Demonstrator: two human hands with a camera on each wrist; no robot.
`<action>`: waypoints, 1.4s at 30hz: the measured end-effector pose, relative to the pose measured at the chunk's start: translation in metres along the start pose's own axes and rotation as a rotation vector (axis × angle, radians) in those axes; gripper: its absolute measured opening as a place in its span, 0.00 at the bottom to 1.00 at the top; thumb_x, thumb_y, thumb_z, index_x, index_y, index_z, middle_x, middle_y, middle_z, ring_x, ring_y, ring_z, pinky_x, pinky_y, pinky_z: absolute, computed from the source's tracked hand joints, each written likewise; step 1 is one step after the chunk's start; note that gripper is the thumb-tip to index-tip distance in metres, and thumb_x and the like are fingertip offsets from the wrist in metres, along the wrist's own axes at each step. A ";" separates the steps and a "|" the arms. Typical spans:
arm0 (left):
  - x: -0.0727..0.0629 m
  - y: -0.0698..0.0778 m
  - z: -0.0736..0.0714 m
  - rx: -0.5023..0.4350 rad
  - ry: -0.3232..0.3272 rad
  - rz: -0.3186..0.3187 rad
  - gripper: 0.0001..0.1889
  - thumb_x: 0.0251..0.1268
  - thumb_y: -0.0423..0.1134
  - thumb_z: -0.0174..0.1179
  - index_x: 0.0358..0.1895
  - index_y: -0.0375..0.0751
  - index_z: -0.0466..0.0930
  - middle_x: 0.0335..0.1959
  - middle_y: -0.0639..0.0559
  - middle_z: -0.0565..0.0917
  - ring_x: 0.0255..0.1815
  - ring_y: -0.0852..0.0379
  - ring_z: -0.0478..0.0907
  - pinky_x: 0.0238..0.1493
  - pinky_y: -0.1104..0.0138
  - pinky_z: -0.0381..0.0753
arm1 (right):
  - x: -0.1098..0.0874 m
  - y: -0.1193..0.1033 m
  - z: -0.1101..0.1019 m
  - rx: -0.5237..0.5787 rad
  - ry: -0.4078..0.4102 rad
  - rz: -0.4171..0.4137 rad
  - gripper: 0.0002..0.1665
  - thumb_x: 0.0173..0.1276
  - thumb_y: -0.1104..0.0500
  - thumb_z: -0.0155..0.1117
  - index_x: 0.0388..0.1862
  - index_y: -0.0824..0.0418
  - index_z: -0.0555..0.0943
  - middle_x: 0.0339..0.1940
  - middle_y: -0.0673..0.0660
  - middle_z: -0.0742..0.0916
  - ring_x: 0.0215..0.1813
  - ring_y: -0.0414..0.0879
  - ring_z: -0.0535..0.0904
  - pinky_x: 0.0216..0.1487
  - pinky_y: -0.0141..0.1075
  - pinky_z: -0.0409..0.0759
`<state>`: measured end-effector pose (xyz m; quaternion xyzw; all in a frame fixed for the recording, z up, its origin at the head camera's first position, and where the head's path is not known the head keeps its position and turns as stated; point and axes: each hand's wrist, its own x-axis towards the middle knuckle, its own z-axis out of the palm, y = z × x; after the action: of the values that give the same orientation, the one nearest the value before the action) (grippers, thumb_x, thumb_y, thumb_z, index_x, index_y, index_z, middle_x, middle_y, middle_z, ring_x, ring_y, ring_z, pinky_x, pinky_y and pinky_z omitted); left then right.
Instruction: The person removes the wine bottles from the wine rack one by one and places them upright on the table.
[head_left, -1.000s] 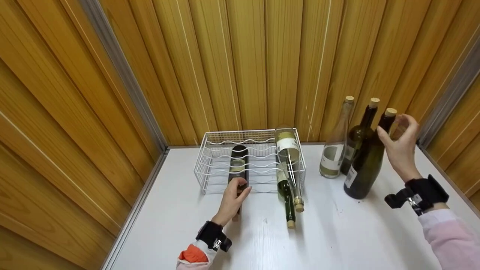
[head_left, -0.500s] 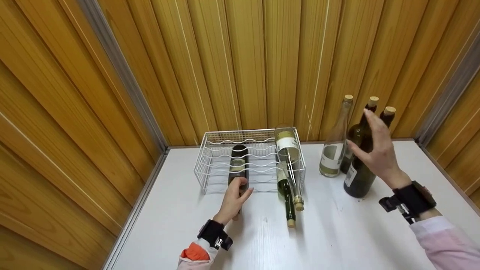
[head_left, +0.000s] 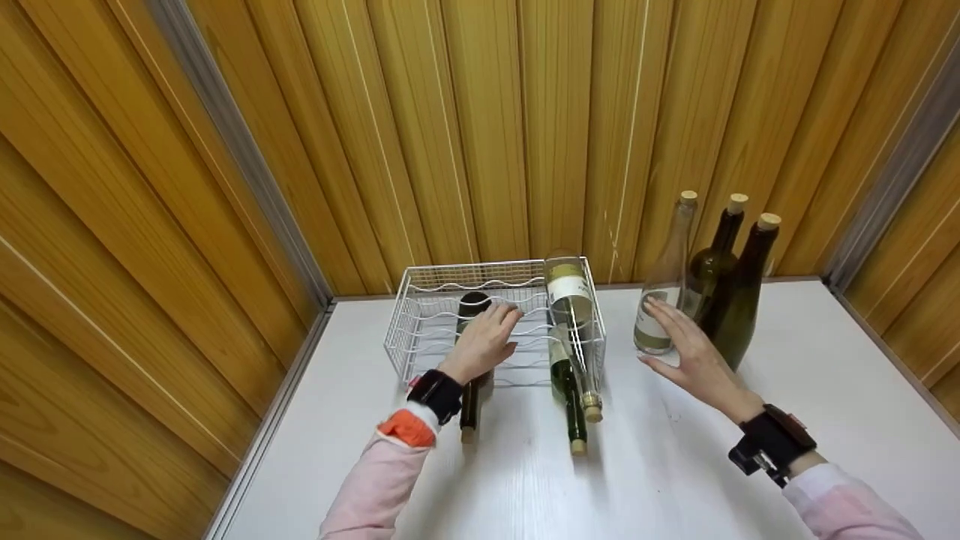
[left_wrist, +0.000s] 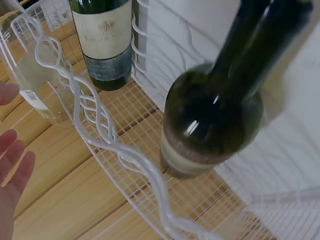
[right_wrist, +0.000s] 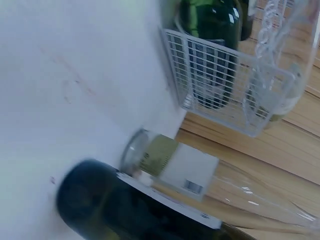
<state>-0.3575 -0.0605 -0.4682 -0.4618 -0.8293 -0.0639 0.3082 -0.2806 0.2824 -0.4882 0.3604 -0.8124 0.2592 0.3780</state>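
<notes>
Over a white wire wine rack (head_left: 480, 264) hovers my left hand (head_left: 484, 341), fingers loosely extended with nothing in them. Below it a dark wine bottle (head_left: 469, 409) lies in the rack, its corked neck toward me; the hand hides part of its body. At the rack's right side, a clear bottle (head_left: 566, 289) lies above a green bottle (head_left: 576, 427). My right hand (head_left: 694, 364), thumb and fingers spread, is in front of a standing clear wine bottle (head_left: 675, 247); its fingertips overlap the label. That bottle (right_wrist: 185, 165) shows in the right wrist view, the hand does not.
Close behind my right hand stand two dark corked bottles, a rear one (head_left: 712, 262) and a front one (head_left: 739, 315). The white table (head_left: 360, 420) meets wood-panelled walls (head_left: 450, 150) at the back and sides. Wavy wires (left_wrist: 107, 145) cross the rack.
My left hand has moved from the dark bottle's neck up over the rack. My right hand has left the front dark bottle's neck and come left and down to the clear bottle.
</notes>
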 end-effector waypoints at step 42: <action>0.107 -0.004 0.067 0.183 -0.246 0.312 0.22 0.54 0.39 0.60 0.56 0.51 0.71 0.57 0.51 0.69 0.60 0.50 0.61 0.57 0.57 0.61 | -0.041 -0.011 0.017 0.063 -0.019 0.059 0.43 0.49 0.56 0.72 0.61 0.71 0.65 0.60 0.65 0.71 0.59 0.58 0.64 0.61 0.35 0.55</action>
<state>-0.4318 0.0413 -0.4606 -0.5589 -0.7815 0.1171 0.2515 -0.2609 0.2799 -0.5293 0.3504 -0.8176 0.2924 0.3511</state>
